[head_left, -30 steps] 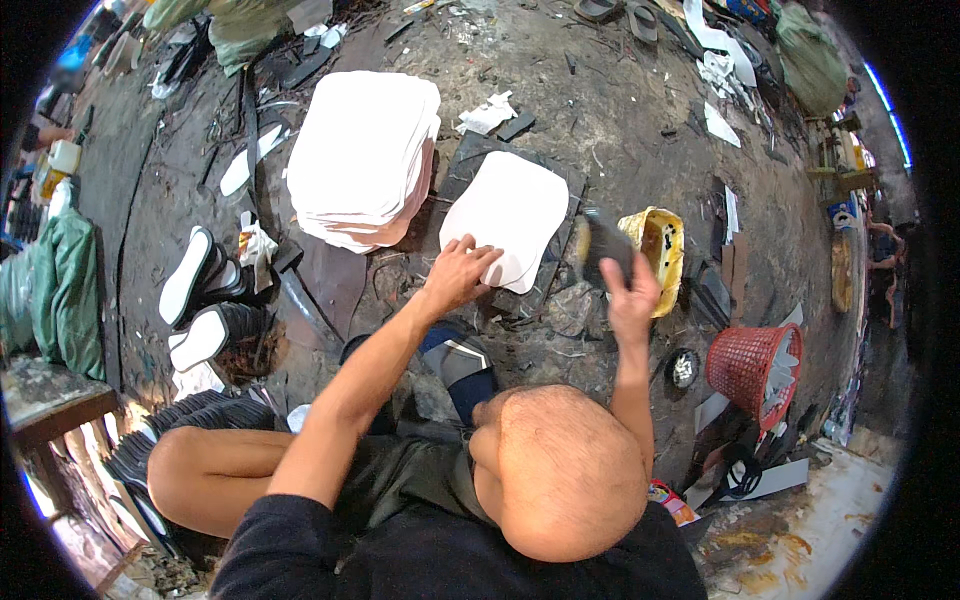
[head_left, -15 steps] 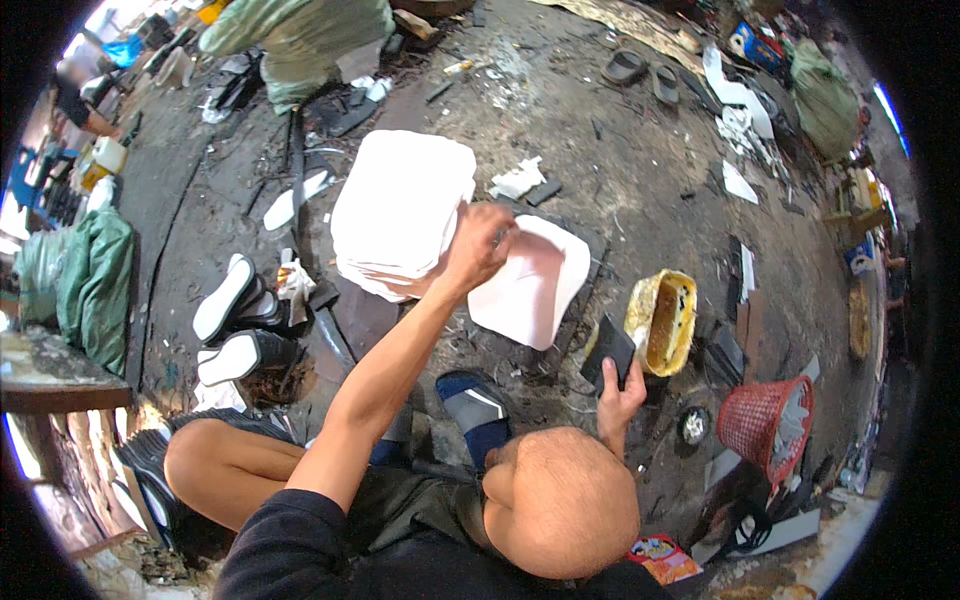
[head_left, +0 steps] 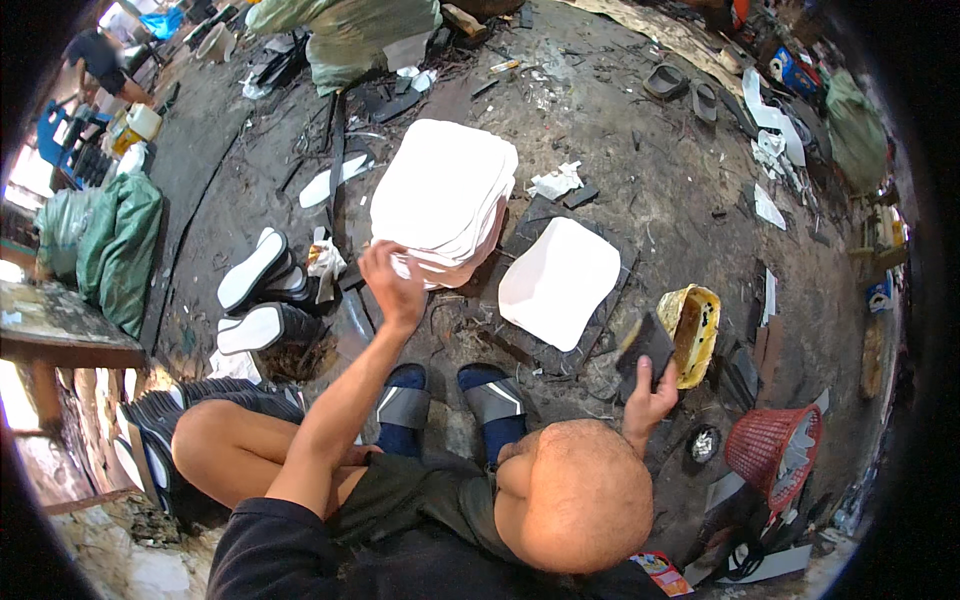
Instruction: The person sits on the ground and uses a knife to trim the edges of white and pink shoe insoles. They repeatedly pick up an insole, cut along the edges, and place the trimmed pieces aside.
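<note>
My left hand (head_left: pixel 393 288) is at the near left corner of a stack of white sheets (head_left: pixel 440 190) with rounded corners. Its fingers are loosely bent and apart at the edge, slightly blurred; I see nothing held in them. A single white sheet (head_left: pixel 560 283) of similar shape lies flat on a dark board (head_left: pixel 625 285) to the right of the stack. In my right hand (head_left: pixel 650 396) is a thin dark flat piece (head_left: pixel 645 352), gripped between thumb and fingers. Just beyond it stands a yellow-crusted container (head_left: pixel 700 312) with brownish stuff inside.
White-soled slippers (head_left: pixel 255 275) lie left of the stack, beside a metal blade-like tool (head_left: pixel 355 318). A red basket (head_left: pixel 765 445) with scraps and a small round tin (head_left: pixel 703 442) are at the right. Green sacks (head_left: pixel 125 250) sit far left. A person (head_left: pixel 98 60) is in the background.
My left hand has moved left from the single sheet to the stack's near left corner. The single sheet, earlier bent up on its right side, now lies flatter. The right hand keeps the dark piece.
</note>
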Demonstrator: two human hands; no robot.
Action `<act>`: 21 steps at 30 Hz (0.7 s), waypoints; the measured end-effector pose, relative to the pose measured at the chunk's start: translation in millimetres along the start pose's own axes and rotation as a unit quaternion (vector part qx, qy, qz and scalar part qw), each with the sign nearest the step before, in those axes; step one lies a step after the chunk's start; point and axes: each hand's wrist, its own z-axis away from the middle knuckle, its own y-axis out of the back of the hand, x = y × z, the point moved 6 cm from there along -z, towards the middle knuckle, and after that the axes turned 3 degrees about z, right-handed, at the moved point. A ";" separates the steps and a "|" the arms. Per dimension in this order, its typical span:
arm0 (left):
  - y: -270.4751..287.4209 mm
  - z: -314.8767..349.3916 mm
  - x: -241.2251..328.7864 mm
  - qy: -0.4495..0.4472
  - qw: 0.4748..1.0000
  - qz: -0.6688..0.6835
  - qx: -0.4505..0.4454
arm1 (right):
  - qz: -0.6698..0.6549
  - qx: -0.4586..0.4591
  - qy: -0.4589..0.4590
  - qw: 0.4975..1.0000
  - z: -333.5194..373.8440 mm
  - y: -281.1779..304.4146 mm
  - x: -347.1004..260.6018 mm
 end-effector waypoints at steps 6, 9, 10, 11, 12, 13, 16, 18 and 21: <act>-91.7 152.9 94.9 -0.240 0.838 0.073 -0.484 | 0.047 0.107 0.034 0.993 -71.7 57.3 -3.1; -105.3 173.0 88.1 -0.283 0.853 -0.020 -0.438 | 0.129 0.083 0.070 0.986 -101.3 66.4 -10.9; -107.2 175.9 90.4 -0.265 0.851 -0.014 -0.452 | 0.152 0.066 0.051 0.985 -109.1 71.7 -6.6; -108.8 177.5 91.2 -0.248 0.849 -0.010 -0.467 | 0.197 0.055 0.036 0.978 -114.2 74.4 -0.9; -111.6 176.8 92.3 -0.234 0.845 -0.006 -0.481 | 0.239 0.047 0.020 0.970 -119.4 78.2 5.5; -113.9 174.4 92.5 -0.227 0.847 -0.002 -0.480 | 0.280 0.041 0.005 0.959 -125.7 82.7 11.1; -116.0 169.7 98.3 -0.248 0.858 -0.008 -0.450 | 0.254 0.023 -0.012 0.967 -149.2 92.7 55.9; -116.5 174.1 91.7 -0.239 0.832 -0.001 -0.500 | 0.371 0.011 -0.017 0.928 -157.9 77.2 51.1; -115.6 168.2 86.9 -0.240 0.851 0.013 -0.467 | 0.509 -0.054 -0.062 0.857 -164.2 49.3 49.7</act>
